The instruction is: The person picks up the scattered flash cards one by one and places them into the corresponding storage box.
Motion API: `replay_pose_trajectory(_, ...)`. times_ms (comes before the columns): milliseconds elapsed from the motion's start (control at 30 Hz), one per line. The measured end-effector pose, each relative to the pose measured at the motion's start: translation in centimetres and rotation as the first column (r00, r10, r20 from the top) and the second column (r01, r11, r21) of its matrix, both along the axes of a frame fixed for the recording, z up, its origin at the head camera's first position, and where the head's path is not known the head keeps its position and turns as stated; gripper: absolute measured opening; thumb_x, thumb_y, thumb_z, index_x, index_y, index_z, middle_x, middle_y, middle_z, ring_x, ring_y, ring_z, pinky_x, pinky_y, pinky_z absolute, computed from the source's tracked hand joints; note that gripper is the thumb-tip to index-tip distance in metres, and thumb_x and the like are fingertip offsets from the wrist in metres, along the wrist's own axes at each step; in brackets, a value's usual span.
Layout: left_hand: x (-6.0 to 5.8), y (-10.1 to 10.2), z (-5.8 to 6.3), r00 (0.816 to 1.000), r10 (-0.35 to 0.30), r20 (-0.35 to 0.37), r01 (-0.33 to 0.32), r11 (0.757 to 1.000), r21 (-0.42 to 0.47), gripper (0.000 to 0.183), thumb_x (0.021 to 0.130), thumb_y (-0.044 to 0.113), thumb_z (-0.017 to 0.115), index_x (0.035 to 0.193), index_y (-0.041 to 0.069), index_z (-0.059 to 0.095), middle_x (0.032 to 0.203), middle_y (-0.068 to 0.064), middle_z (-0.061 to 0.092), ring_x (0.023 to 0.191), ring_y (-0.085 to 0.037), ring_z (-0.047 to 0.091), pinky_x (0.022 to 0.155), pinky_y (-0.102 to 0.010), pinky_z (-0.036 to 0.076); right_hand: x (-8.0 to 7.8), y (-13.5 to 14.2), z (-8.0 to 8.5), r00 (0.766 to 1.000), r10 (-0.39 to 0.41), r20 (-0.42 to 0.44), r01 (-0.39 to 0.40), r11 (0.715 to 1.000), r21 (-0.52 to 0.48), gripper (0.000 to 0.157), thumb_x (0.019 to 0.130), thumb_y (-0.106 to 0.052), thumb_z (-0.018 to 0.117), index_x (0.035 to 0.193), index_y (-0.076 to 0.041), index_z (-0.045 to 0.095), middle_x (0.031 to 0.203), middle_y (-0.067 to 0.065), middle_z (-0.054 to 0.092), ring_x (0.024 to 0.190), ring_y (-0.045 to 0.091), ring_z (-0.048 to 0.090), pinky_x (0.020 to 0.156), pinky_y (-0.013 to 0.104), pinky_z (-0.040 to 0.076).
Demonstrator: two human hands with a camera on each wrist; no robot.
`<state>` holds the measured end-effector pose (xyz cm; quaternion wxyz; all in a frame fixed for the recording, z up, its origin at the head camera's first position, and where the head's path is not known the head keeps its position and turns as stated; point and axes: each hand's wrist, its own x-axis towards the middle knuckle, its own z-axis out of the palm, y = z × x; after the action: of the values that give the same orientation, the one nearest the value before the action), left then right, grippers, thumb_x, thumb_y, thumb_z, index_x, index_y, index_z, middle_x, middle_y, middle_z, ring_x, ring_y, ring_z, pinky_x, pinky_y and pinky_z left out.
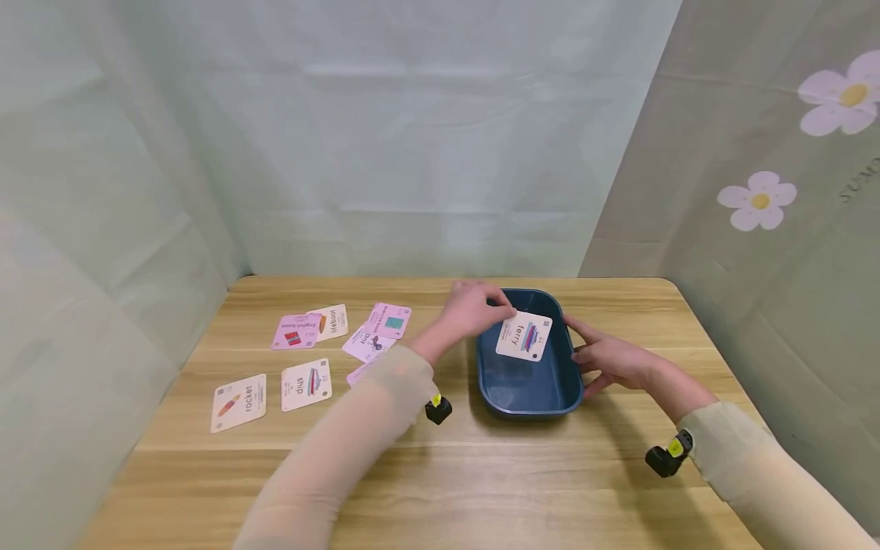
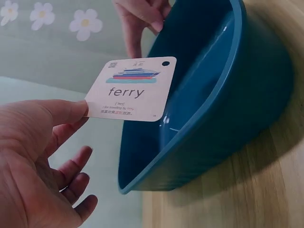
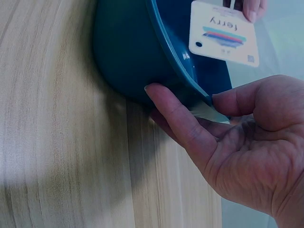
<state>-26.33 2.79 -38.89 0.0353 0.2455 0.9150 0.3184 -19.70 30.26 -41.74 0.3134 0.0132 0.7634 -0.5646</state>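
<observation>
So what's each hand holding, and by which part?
Left hand pinches the ferry card by one corner; right hand holds the blue bin by its right rim and wall.

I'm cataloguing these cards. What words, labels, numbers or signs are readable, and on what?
"ferry": card held by the left hand
"travelling by ferry": same card
"rocket": leftmost card
"ship": ship-picture card
"lifeboat": lifeboat card
"ant": insect card
"English book": left pink card
Apparently "exercise book": right pink card
Too small, blurred or cut off: other fine print, backdrop lettering, partly covered pink card.
</observation>
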Motion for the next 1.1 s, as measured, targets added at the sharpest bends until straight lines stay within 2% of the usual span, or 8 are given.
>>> replay_pose_trajectory(133, 0.1, 1.0, -0.3, 0.999, 0.030, -0.035, -0.033, 0.994, -0.106, 0.019, 0.097, 0.041, 0.069, 0.099, 0.026, 0.081, 0.111, 0.005, 0.071, 0.123, -0.025, 0.052, 0.114, -0.043, 0.027, 0.0, -0.1, 0.0, 1.000, 0.000, 0.002, 0.000, 1.000, 0.002, 0.080, 0.106, -0.003, 0.040, 0.165, -0.030, -0.005, 0.158, 0.040, 0.020, 0.131, 0.051, 0.049, 0.079, 0.056, 0.058)
replay_pose_trajectory(267, 0.4, 1.7, -0.7, 0.996, 0.076, -0.045, -0.084, 0.974, -0.209, 0.021, 0.096, 0.047, 0.068, 0.101, 0.031, 0.080, 0.126, 0.000, 0.064, 0.127, -0.030, 0.044, 0.105, -0.046, 0.037, 0.0, -0.1, 0.0, 1.000, 0.006, 0.001, -0.006, 1.000, 0.005, 0.080, 0.105, -0.003, 0.041, 0.165, -0.029, -0.006, 0.158, 0.040, 0.021, 0.131, 0.052, 0.049, 0.079, 0.056, 0.058)
replay_pose_trajectory(367, 0.5, 2.1, -1.0, 0.994, 0.097, -0.054, -0.108, 0.961, -0.254, 0.021, 0.096, 0.049, 0.067, 0.101, 0.033, 0.080, 0.130, -0.002, 0.060, 0.124, -0.030, 0.042, 0.100, -0.046, 0.038, 0.0, 0.0, 0.0, 1.000, 0.008, 0.000, -0.008, 1.000, 0.009, 0.080, 0.106, -0.003, 0.041, 0.165, -0.029, -0.006, 0.158, 0.040, 0.021, 0.132, 0.052, 0.049, 0.080, 0.056, 0.058)
replay_pose_trajectory(700, 0.7, 2.8, -2.1, 0.989, 0.124, -0.085, -0.145, 0.932, -0.331, 0.017, 0.096, 0.049, 0.068, 0.095, 0.035, 0.078, 0.123, 0.000, 0.057, 0.115, -0.025, 0.040, 0.098, -0.045, 0.034, -0.1, 0.0, 0.0, 1.000, 0.000, 0.004, 0.000, 1.000, 0.006, 0.080, 0.105, -0.002, 0.041, 0.165, -0.029, -0.005, 0.156, 0.040, 0.026, 0.130, 0.049, 0.051, 0.078, 0.055, 0.059)
replay_pose_trajectory(1100, 1.0, 3.2, -2.9, 0.986, 0.104, -0.131, -0.150, 0.898, -0.413, 0.020, 0.095, 0.052, 0.068, 0.104, 0.035, 0.078, 0.125, 0.000, 0.056, 0.118, -0.025, 0.040, 0.097, -0.044, 0.033, -0.1, 0.1, -0.1, 1.000, -0.008, 0.007, 0.008, 1.000, -0.001, 0.080, 0.105, -0.002, 0.041, 0.165, -0.031, -0.004, 0.156, 0.040, 0.026, 0.128, 0.049, 0.053, 0.079, 0.056, 0.058)
